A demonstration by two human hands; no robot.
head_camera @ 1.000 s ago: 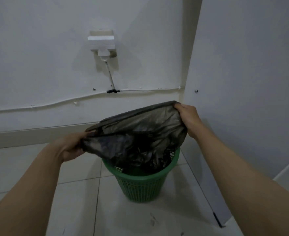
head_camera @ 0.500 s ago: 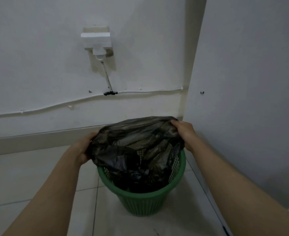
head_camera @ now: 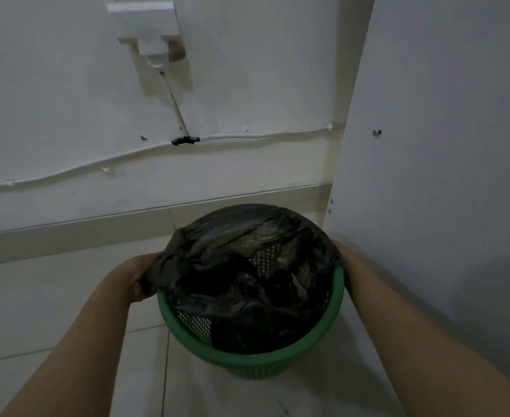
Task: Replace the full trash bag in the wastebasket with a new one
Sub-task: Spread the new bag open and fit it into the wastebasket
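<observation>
Black bag [head_camera: 247,266] sits in the green basket [head_camera: 277,361] on the floor; mouth over the far rim, near rim bare. Left hand [head_camera: 139,275] pinches the bag edge beside the rim. Right hand [head_camera: 342,257] mostly hidden, grip unclear. Risks: thin film tearing if overstretched; edge slipping back inside; basket tipping.

Both hands, left hand [head_camera: 140,276] and right hand [head_camera: 342,260], grip the black bag [head_camera: 241,266] over the green wastebasket [head_camera: 277,361] rim.
</observation>
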